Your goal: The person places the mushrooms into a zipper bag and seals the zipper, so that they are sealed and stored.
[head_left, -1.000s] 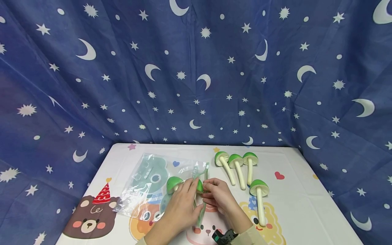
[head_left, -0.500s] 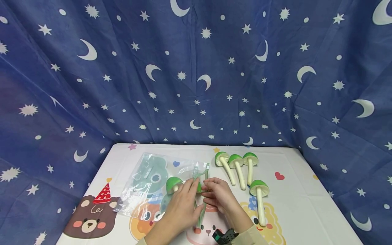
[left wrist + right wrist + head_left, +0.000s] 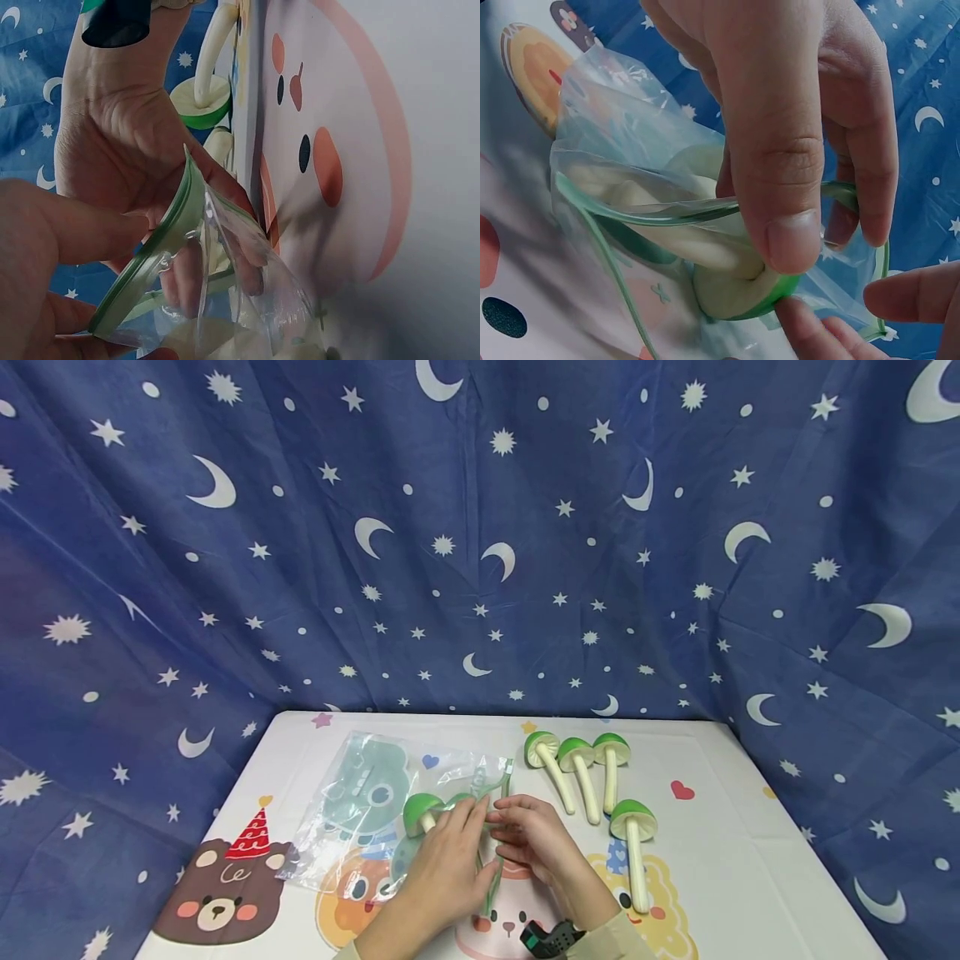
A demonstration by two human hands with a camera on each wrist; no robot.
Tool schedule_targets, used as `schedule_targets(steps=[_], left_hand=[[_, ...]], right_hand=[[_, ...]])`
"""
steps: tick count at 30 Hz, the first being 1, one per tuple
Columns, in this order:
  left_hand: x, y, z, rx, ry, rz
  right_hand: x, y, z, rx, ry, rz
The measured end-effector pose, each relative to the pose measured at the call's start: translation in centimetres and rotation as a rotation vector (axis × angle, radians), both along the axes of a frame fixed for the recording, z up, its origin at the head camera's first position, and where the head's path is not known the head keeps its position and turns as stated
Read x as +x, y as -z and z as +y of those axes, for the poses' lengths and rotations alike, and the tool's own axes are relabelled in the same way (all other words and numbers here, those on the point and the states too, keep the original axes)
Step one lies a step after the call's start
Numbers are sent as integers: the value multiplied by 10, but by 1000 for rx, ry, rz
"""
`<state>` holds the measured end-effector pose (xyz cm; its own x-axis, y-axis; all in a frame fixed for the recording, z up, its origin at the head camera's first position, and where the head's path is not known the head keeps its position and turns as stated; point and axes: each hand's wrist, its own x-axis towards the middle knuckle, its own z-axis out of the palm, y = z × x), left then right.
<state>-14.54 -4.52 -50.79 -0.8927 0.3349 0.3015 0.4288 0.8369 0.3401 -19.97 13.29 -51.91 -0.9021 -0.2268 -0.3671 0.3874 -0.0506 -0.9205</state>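
Observation:
A clear zip bag (image 3: 337, 814) with a green closure lies flat, its mouth facing right. My left hand (image 3: 448, 860) grips the mouth, thumb and fingers on either side of the green rim (image 3: 161, 240). Inside lies a green-capped toy mushroom (image 3: 422, 814). A second toy mushroom (image 3: 739, 292) lies in the mouth, stem pointing inward, partly hidden by my left thumb in the right wrist view. The fingers of my right hand (image 3: 534, 839) reach into the mouth and touch the green cap, loosely bent and not wrapped around it.
Three more toy mushrooms (image 3: 588, 781) lie side by side at the back, right of the bag. Another toy mushroom (image 3: 634, 852) lies nearer, beyond my right hand. A white cartoon-print cloth (image 3: 742, 852) covers the table; a blue star-patterned curtain (image 3: 480, 527) hangs behind.
The green cap at the bag's mouth has slid left, deeper into the bag, with my right fingertips following it. The mushroom inside has shifted slightly left. My left hand keeps its grip.

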Motion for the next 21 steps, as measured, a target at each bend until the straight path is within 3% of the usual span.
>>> schedule_targets(steps=[5,12,21], left_hand=[[0,0,-1,9,6,-4],[-1,1,-2,-1,9,-2],[-2,1,-2,-14,-4,-7]], right_hand=[[0,0,-1,-17,-7,0],[1,4,-2,-130,-21,-34],[1,5,-3,-91,-28,-30]])
